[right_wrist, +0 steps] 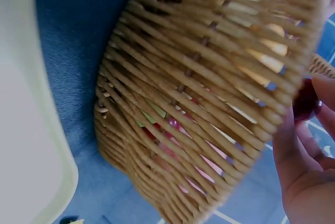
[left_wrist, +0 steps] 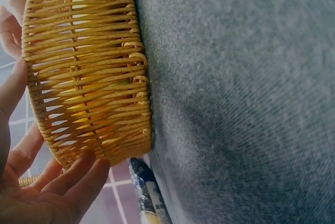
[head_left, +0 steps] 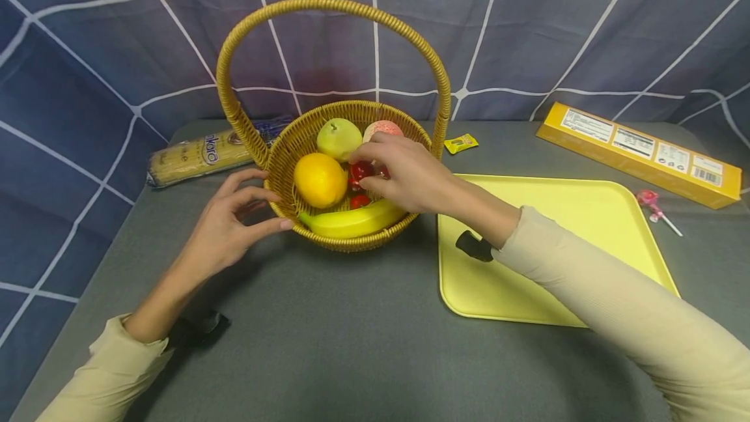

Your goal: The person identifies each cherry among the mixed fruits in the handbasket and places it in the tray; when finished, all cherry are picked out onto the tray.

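A wicker basket (head_left: 346, 243) with a tall handle holds a green pear-like fruit (head_left: 338, 140), an orange (head_left: 320, 180), a banana (head_left: 354, 220), a pinkish round fruit (head_left: 383, 127) and a small red fruit (head_left: 359, 200). My right hand (head_left: 404, 171) reaches over the basket's right side and pinches a glossy dark red round fruit (right_wrist: 306, 101) between thumb and fingers, at rim height. Spread along the basket's left side, my left hand (head_left: 225, 230) touches the rim and outer wall with thumb and fingertips. In the left wrist view its fingers (left_wrist: 78, 182) lie against the weave.
Right of the basket lies a yellow tray (head_left: 562, 207), under my right forearm. Behind it are a yellow-orange box (head_left: 638, 152) and a small yellow packet (head_left: 461, 143). A pink lollipop (head_left: 649, 198) lies by the tray's right edge. A pasta bag (head_left: 199, 156) lies behind my left hand.
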Tool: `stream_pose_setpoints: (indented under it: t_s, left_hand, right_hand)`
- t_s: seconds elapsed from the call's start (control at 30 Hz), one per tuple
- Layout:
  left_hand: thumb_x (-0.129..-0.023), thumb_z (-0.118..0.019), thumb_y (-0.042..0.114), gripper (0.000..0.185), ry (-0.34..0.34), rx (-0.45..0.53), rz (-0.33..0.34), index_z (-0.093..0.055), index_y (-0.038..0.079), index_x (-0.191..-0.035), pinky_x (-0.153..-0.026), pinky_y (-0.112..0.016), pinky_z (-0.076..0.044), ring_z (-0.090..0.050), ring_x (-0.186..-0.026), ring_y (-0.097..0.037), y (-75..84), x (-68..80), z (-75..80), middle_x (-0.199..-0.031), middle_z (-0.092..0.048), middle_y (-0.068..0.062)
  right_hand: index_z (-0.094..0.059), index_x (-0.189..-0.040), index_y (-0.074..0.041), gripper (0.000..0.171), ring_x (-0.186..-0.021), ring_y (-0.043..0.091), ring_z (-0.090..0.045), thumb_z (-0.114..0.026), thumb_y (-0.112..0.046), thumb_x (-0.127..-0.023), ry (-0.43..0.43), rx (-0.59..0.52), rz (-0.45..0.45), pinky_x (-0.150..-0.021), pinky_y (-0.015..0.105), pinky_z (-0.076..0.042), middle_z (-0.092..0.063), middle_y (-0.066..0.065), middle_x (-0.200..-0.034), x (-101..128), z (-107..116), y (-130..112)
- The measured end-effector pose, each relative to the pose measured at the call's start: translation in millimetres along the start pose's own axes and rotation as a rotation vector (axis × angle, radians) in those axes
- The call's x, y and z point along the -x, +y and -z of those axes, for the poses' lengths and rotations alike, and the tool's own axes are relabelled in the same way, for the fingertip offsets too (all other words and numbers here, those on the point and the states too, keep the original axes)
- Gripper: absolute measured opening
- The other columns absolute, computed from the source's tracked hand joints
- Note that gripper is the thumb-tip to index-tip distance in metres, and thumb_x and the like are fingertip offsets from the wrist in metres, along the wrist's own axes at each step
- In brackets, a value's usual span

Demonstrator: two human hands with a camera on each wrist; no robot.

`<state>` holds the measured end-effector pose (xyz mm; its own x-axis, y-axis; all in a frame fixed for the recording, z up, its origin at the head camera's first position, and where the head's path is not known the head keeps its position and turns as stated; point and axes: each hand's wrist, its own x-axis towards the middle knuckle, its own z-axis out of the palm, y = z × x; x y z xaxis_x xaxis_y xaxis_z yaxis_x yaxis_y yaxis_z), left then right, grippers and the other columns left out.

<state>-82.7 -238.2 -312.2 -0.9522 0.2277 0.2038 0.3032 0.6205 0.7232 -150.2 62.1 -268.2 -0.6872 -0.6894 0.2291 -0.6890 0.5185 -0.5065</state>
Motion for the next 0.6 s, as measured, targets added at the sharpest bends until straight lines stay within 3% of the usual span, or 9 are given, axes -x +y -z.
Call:
stream_pose_setpoints:
  t_s: [0.17,0.47,0.6]
  left_hand:
    - [-0.081,-0.083,0.014,0.036,-0.001,-0.004,-0.006,-0.068,-0.003,-0.109,-0.102,-0.039,-0.047,-0.051,-0.123,-0.035,0.1,1.2,-0.2,-0.142,-0.042,-0.012]
    - [-0.081,-0.084,0.015,0.037,-0.005,-0.018,-0.008,-0.068,-0.003,-0.110,-0.103,-0.038,-0.047,-0.048,-0.126,-0.035,-0.7,1.5,0.6,-0.142,-0.042,-0.012]
    - [-0.081,-0.084,0.016,0.037,-0.003,-0.026,-0.021,-0.068,-0.003,-0.109,-0.103,-0.033,-0.047,-0.049,-0.125,-0.033,-1.1,0.9,0.6,-0.141,-0.043,-0.013]
  right_hand:
    - [-0.070,-0.115,-0.010,0.025,-0.083,0.021,-0.054,-0.071,-0.012,-0.090,0.053,-0.034,0.057,-0.070,0.030,-0.046,-0.059,0.001,-0.101,24,8,-4]
    - [-0.070,-0.113,-0.009,0.029,-0.085,0.009,-0.058,-0.076,-0.003,-0.085,0.131,-0.077,0.137,-0.067,0.026,-0.055,-0.063,-0.001,-0.106,74,20,4]
    - [-0.071,-0.111,-0.013,0.033,-0.089,0.007,-0.058,-0.078,0.000,-0.082,0.130,-0.070,0.109,-0.064,0.023,-0.056,-0.062,-0.006,-0.105,99,25,15]
